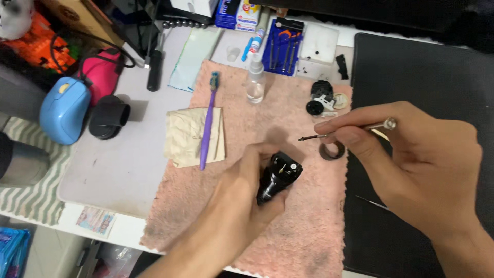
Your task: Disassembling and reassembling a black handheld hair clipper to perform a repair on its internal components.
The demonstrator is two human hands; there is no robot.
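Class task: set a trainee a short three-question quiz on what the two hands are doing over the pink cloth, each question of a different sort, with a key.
1. True or false: the left hand grips the small black device.
2. Multiple choice: the right hand holds a) the purple toothbrush b) a thin screwdriver c) the clear spray bottle.
3. Fill in: the dark ring lies on the pink ____.

Key: 1 true; 2 b; 3 cloth.
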